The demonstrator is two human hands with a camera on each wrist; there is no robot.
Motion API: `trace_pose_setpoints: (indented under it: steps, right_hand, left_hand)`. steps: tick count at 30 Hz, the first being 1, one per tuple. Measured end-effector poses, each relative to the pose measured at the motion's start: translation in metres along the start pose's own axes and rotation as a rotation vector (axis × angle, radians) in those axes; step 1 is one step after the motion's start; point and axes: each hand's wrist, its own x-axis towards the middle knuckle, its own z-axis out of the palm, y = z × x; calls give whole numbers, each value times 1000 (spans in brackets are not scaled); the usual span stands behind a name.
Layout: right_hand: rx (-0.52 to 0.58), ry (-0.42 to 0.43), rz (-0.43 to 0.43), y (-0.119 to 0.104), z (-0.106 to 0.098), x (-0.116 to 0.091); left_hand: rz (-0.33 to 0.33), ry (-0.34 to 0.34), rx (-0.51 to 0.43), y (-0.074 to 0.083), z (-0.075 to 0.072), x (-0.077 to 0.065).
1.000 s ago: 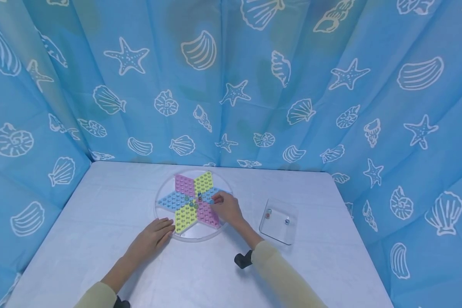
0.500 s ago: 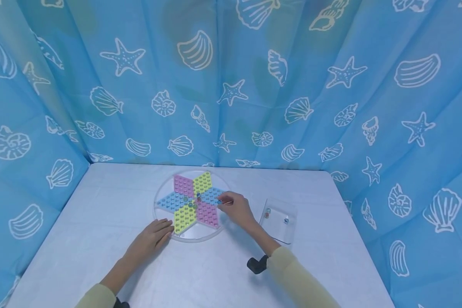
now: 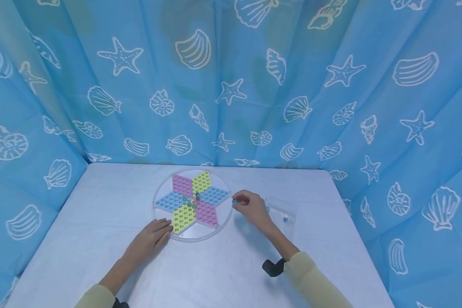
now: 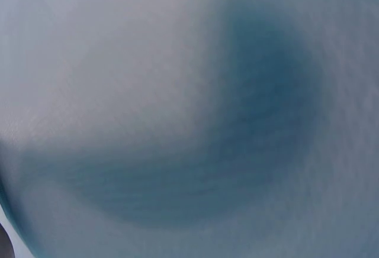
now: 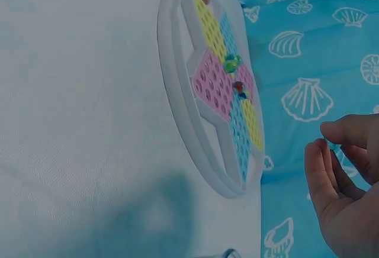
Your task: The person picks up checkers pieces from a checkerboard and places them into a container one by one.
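A round Chinese checkers board (image 3: 221, 222) with pink, yellow and blue star points lies on the white table. Several glass marbles (image 3: 189, 204) sit around its middle; green ones and a red one show in the right wrist view. My left hand (image 3: 151, 237) rests at the board's lower left rim, fingers fairly straight. Just off the board's right edge, my right hand (image 3: 254, 211) pinches a blue marble (image 3: 234, 201) between thumb and fingertips, raised above the table. The left wrist view shows only blurred cloth and shadow.
To the right of the board stands a clear square tray (image 3: 292, 209), partly behind my right hand, with a marble (image 3: 285, 219) visible in it. A blue curtain (image 3: 231, 119) with white shells surrounds the table (image 3: 200, 273).
My right hand has moved right with the blue marble, from over the board's right side to between board and tray. The left hand stays at the rim.
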Motion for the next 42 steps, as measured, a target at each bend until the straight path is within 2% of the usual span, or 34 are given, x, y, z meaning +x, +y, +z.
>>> trace_pose_setpoints:
  steps: [7,15,21,32,42]
  right_hand:
    - [2,37,29,6,-15,-8]
    - [-49,62,63,20,-34,-15]
    - [-54,72,77,31,-48,-20]
    - [-116,107,123,58,-60,-28]
    - [-168,67,101,62,-67,-30]
  left_hand:
    - [-17,-13,4,1,0,0]
    - [23,14,-9,2,-2,1]
    - [22,21,-12,1,-2,0]
    - [-10,0,-9,4,-2,0]
    - [7,14,-4,2,-2,1]
